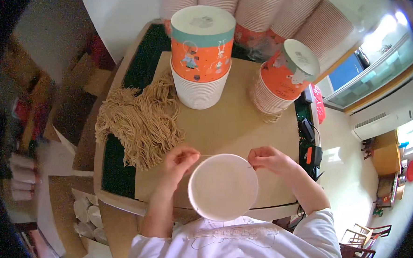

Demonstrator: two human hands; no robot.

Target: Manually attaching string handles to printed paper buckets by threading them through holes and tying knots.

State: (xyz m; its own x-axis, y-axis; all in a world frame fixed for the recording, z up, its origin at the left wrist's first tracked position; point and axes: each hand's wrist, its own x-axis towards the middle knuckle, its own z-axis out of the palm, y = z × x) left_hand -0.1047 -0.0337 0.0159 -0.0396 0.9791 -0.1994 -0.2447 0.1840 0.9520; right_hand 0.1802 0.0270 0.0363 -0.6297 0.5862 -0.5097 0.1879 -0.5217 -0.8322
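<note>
A white paper bucket (223, 188) is right in front of my chest, its round open mouth facing up. On its left, my left hand (179, 164) is closed in a pinch on a thin beige string (209, 155), which runs along the bucket's far rim. My right hand (268, 159) is pinched at the right rim, where a short bit of strand shows at the fingertips. Beyond my left hand lies a large heap of beige strings (143, 120). An upside-down stack of orange-and-green paper buckets (202, 59) stands at the table's far middle.
A second orange bucket stack (283, 80), with strings hanging from it, leans at the right. More nested buckets (261, 9) line the back. Small black devices with cables (313, 156) lie on the right table edge. An open carton (73, 206) with white buckets is down left.
</note>
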